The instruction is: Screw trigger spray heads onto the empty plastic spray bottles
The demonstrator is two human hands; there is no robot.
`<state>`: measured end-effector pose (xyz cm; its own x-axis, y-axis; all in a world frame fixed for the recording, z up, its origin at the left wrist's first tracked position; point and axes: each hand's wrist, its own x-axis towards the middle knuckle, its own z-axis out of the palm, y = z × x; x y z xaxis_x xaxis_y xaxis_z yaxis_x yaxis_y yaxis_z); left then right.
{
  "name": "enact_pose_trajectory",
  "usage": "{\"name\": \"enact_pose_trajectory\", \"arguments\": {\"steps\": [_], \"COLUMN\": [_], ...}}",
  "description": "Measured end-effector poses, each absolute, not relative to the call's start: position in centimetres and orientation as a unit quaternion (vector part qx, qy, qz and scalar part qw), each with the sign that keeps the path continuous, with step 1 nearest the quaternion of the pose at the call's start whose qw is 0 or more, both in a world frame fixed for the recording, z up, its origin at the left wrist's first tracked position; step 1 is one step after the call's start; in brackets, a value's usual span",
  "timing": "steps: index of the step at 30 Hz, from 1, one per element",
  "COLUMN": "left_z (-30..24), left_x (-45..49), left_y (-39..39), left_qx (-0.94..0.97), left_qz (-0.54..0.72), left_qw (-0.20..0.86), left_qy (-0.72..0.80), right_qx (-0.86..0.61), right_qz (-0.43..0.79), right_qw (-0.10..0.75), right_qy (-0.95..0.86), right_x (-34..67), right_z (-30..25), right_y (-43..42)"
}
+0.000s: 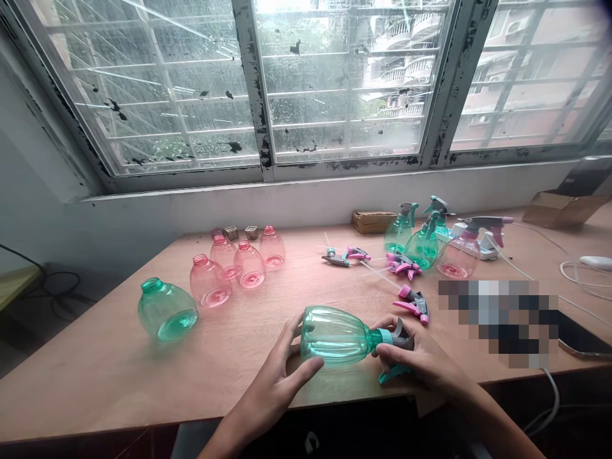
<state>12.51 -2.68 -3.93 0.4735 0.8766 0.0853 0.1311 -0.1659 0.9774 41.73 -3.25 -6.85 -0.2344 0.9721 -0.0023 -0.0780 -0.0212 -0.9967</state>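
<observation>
A translucent green spray bottle [335, 335] lies sideways in the air over the table's front edge, its neck pointing right. My left hand [282, 376] cups its base, thumb below and fingers behind. My right hand [425, 354] closes around the grey and teal spray head [401, 339], which sits at the bottle's neck; the teal trigger hangs below. Whether the collar is fully tightened cannot be seen. Beyond the right hand lie several loose pink-and-grey spray heads [415, 305] and one teal-and-grey spray head [336, 257].
Left on the wooden table [105, 382] stand a headless green bottle [167, 312] and several headless pink bottles [210, 284]. Green bottles with heads [423, 245] and a pink one [459, 258] stand back right. Cables, a power strip [488, 245] and a phone [583, 338] lie right.
</observation>
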Motion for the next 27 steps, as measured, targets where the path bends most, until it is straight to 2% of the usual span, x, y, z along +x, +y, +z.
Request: {"name": "enact_pose_trajectory", "arguments": {"steps": [5, 8, 12, 15, 17, 19, 21, 23, 27], "left_z": [-4.2, -4.4, -4.7, -4.9, -5.1, -5.2, -5.1, -4.9, -4.2], "left_x": [12.6, 12.7, 12.7, 12.6, 12.5, 12.5, 12.6, 12.7, 13.0], "left_y": [-2.6, -2.5, -2.3, -2.1, -2.0, -1.9, -2.0, -2.1, -2.3], "left_qx": [0.683, 0.679, 0.685, 0.694, 0.699, 0.701, 0.701, 0.701, 0.696], "left_qz": [0.355, 0.361, 0.357, 0.355, 0.356, 0.359, 0.361, 0.358, 0.342], "left_qw": [0.511, 0.499, 0.481, 0.473, 0.470, 0.468, 0.466, 0.465, 0.470], "left_qy": [0.382, 0.400, 0.415, 0.411, 0.405, 0.401, 0.402, 0.406, 0.421], "right_qx": [-0.440, -0.476, -0.531, -0.602, -0.659, -0.736, -0.805, -0.847, -0.872], "right_qz": [0.559, 0.481, 0.295, 0.072, -0.091, -0.141, -0.133, -0.103, -0.054], "right_qw": [0.447, 0.460, 0.473, 0.472, 0.424, 0.315, 0.213, 0.151, 0.118], "right_qy": [-0.543, -0.575, -0.638, -0.640, -0.614, -0.583, -0.537, -0.498, -0.473], "right_x": [41.7, 41.2, 41.9, 45.0, 48.1, 51.4, 54.0, 55.7, 56.7], "right_z": [-6.7, -6.9, -6.9, -6.4, -6.3, -6.6, -7.3, -8.0, -8.4], "right_y": [-3.3, -3.0, -2.2, -1.8, -1.8, -2.2, -2.6, -2.9, -2.7]}}
